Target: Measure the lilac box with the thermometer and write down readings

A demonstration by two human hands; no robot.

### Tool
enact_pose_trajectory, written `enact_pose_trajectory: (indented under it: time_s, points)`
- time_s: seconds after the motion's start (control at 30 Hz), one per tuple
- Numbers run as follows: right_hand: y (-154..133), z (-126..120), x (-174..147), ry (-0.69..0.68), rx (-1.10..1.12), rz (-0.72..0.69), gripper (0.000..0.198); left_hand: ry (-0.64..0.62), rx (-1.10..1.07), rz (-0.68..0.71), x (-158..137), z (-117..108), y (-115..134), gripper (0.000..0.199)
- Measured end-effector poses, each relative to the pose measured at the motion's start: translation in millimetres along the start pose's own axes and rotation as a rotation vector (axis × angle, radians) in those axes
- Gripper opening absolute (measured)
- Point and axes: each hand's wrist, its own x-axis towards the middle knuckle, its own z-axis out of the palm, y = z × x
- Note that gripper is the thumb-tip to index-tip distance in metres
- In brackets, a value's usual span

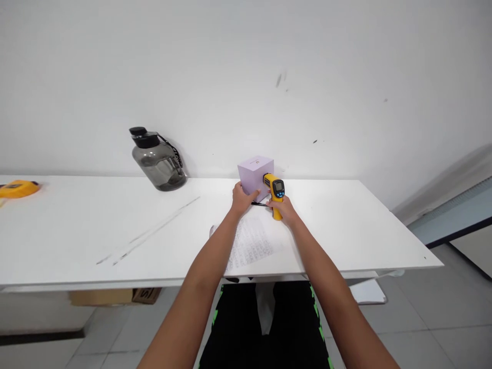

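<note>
My left hand (pixel 242 199) grips the lower left side of a small lilac box (pixel 252 178), its thumb across the front face. The box stands near the wall at the back of the white table. Closed round the handle of a yellow and black infrared thermometer (pixel 275 187) is my right hand (pixel 283 207). The thermometer's nose points at the box's right face, close to it; whether they touch I cannot tell. A thin black pen-like stick (pixel 260 204) lies by the box's base, between my hands. Under my left forearm is a sheet of handwritten paper (pixel 251 243).
A grey see-through water bottle (pixel 159 163) with a black lid and strap stands to the left by the wall. A yellow tape measure (pixel 19 189) lies at the far left. The white table (pixel 334 230) ends at the right. Below are a cardboard box (pixel 102 297) and a white object (pixel 368 292).
</note>
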Motion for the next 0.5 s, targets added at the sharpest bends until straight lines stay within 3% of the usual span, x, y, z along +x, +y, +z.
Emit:
enact_pose_trajectory:
  time_s: [0.17, 0.5]
  points:
    - [-3.7, -9.2, 3.3, -0.013, 0.066, 0.0, 0.062, -0.062, -0.201, -0.028, 0.7, 0.3, -4.0, 0.067]
    - [-3.1, -11.9, 3.4, -0.098, 0.061, 0.014, 0.055, -0.099, -0.186, -0.05, 1.1, -0.7, -4.9, 0.063]
